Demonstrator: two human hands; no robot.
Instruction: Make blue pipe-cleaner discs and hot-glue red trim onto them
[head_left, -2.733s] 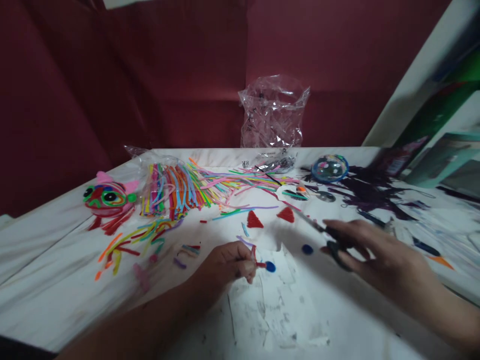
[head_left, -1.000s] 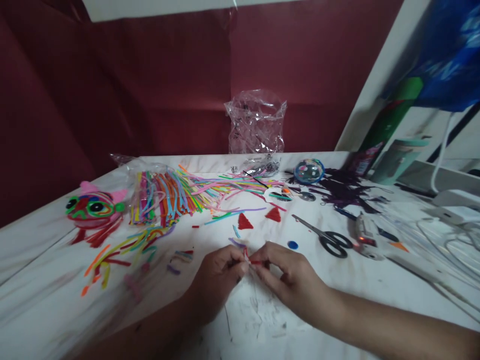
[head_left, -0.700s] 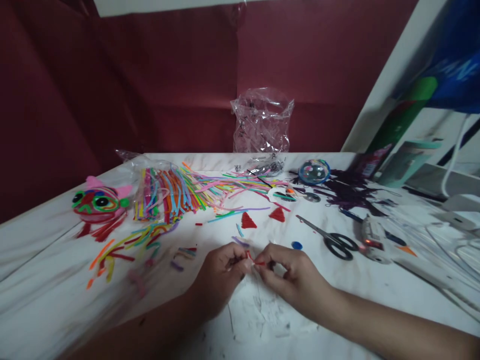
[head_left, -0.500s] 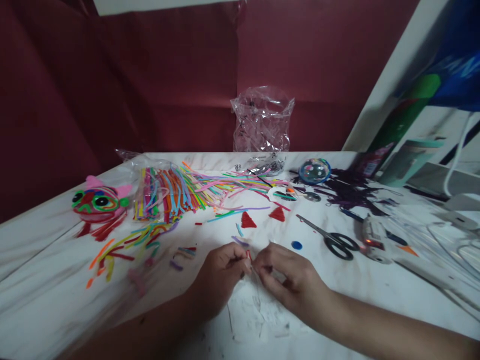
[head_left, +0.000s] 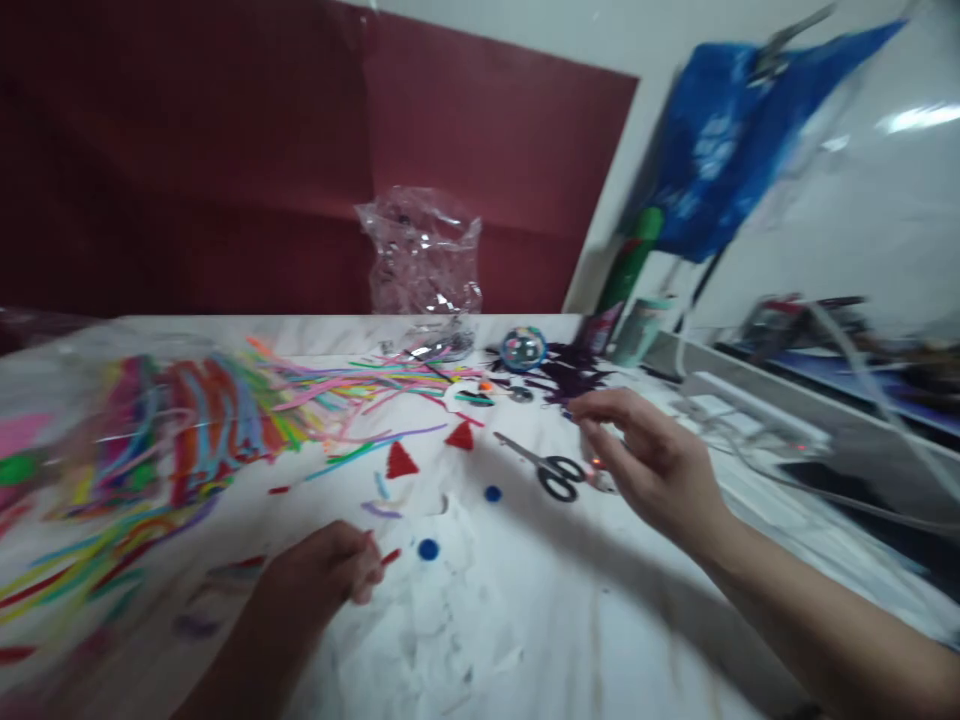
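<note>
Home craft table, not a commercial shop or a lab. Evidence: white table strewn with coloured craft strips beyond the left hand's fingers, a few cut red triangles, and scissors just left of the right hand's fingers. Crumpled clear plastic bag at the far edge against a maroon paper backdrop. Blue bag hangs above household clutter, far right.
</note>
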